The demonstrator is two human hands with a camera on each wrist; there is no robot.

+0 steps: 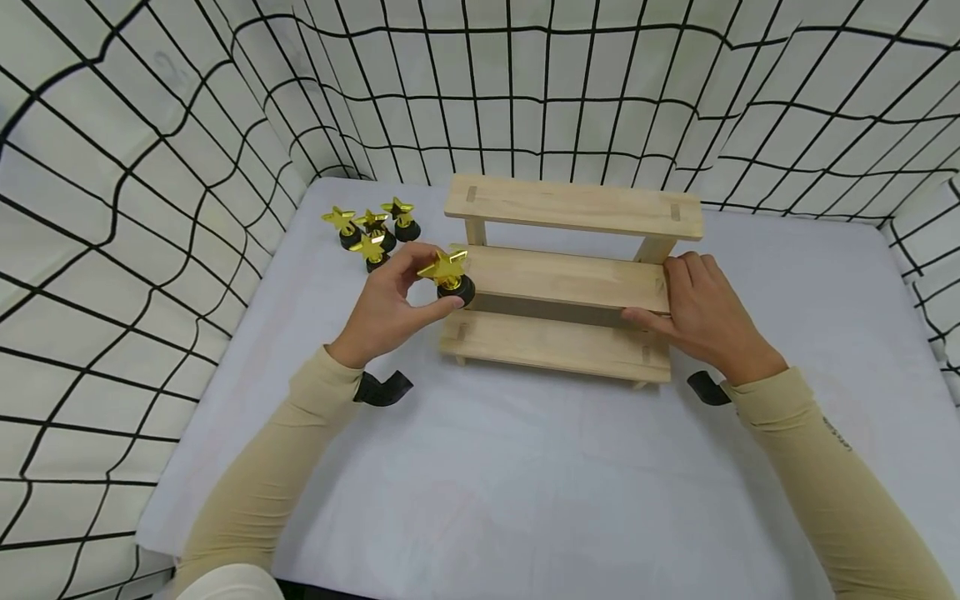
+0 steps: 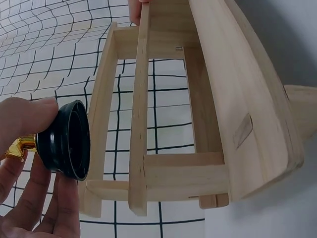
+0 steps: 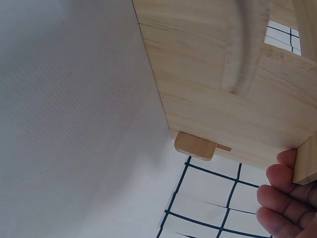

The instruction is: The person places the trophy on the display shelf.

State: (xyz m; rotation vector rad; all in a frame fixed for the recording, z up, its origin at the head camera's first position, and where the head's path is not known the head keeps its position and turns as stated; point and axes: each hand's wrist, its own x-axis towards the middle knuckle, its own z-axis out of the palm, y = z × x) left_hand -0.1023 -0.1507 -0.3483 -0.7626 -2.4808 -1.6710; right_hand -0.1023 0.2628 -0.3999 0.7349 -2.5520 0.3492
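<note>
My left hand (image 1: 390, 312) pinches a small star trophy (image 1: 447, 275), gold on top with a round black base, beside the left end of a three-tier wooden shelf (image 1: 555, 341). In the left wrist view the trophy's hollow black base (image 2: 67, 141) faces the shelf, held between thumb and fingers. At the shelf's right end, my right hand (image 1: 708, 312) grips the middle tier, thumb along its front and fingers over its end. The right wrist view shows those fingers (image 3: 280, 198) curled at a board's edge.
Several more gold star trophies (image 1: 372, 222) stand grouped at the back left of the white-covered table (image 1: 525, 483). Black wire mesh (image 1: 487, 100) rises behind the shelf and along both sides. A black strap (image 1: 382, 389) sticks out from the left wrist.
</note>
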